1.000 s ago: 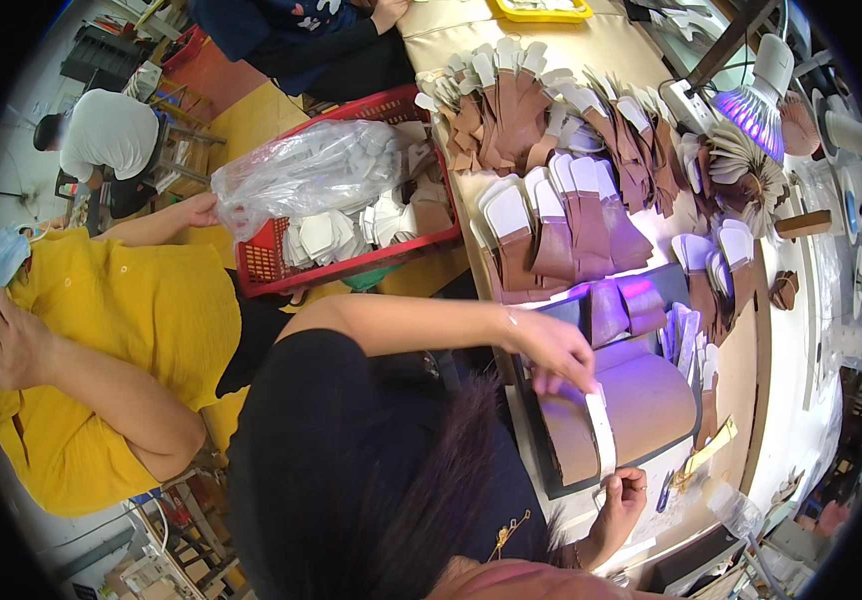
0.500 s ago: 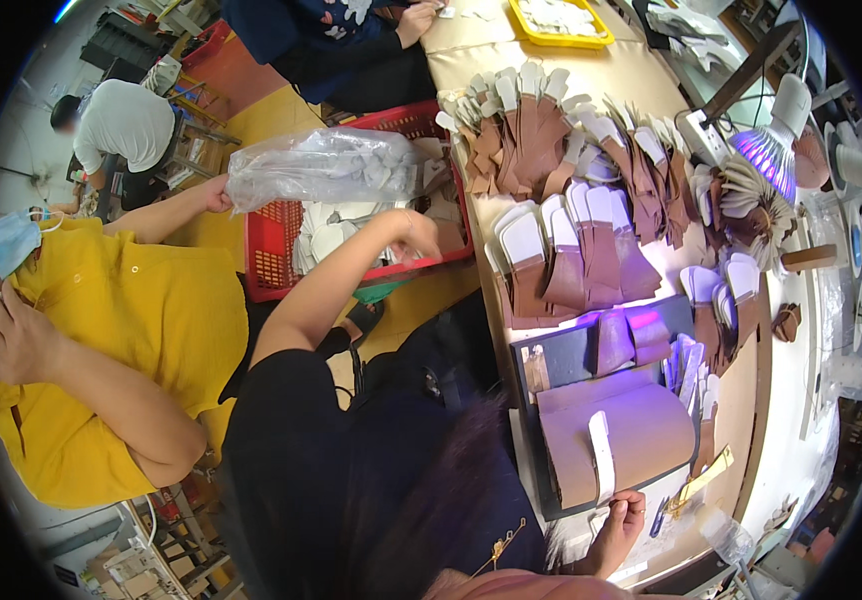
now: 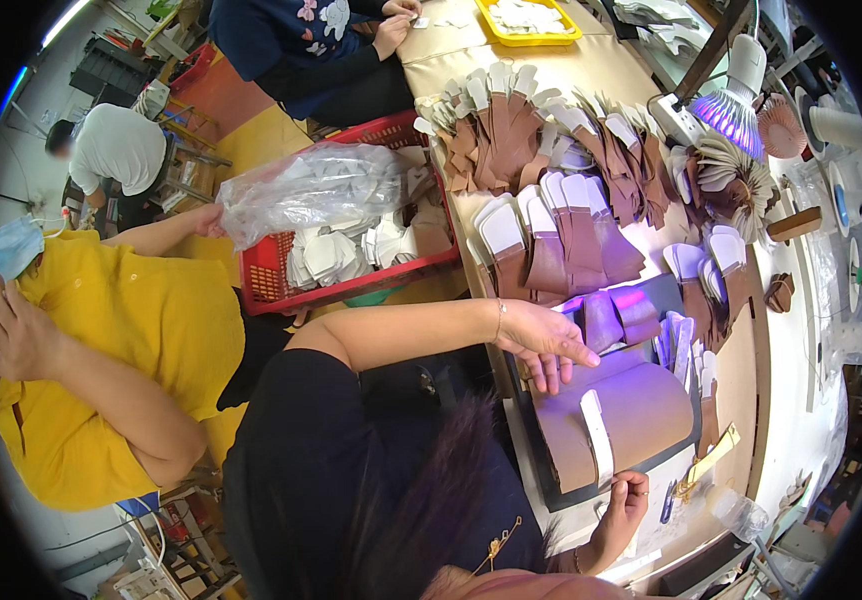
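Note:
My left hand (image 3: 541, 340) reaches over the work surface with its fingers spread and nothing visible in them. It hovers by the far edge of a curved brown pad (image 3: 641, 420), near two small folded brown pieces (image 3: 619, 318). Across the pad's near side lies a narrow white strip (image 3: 596, 425). My right hand (image 3: 626, 508) is closed at the near end of this strip, its fingertips pinched there. Underneath the pad is a dark board (image 3: 551, 490). Bundles of brown pieces with white ends (image 3: 566, 245) stand just beyond my left hand.
A red crate (image 3: 351, 290) of white pieces stands left of the table, with a clear plastic bag (image 3: 311, 190) across it. A person in yellow (image 3: 141, 330) holds the bag. A lit lamp (image 3: 736, 115) overhangs the bundles. A yellow tray (image 3: 531, 38) sits far off.
My left hand has moved from above the red crate rightward and nearer, to over the pad. The view has shifted slightly. My right hand stays at the white strip's end.

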Available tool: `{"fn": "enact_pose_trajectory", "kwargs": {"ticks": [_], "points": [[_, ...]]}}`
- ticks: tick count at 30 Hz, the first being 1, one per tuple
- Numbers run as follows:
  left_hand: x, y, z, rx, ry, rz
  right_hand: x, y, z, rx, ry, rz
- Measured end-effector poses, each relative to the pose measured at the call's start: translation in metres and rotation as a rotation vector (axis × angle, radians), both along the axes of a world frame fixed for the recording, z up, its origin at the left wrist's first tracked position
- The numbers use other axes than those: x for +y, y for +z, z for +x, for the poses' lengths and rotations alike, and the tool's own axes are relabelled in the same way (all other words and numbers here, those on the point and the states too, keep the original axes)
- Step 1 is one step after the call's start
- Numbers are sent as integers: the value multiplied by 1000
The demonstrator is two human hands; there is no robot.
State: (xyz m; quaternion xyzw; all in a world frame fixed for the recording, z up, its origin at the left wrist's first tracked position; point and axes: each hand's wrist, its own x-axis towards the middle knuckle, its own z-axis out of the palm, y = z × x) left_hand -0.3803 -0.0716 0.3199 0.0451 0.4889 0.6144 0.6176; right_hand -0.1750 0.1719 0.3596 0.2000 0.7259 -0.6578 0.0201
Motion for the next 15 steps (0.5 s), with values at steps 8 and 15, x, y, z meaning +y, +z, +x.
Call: {"fn": "enact_pose_trajectory", "kwargs": {"ticks": [8,15], "points": [[17,-11,12,-201,10,164,1,-2,-1,4,-35,-58],[25,-12,13,-243,-19,171,-4,2,-6,-8,-47,-40]]}}
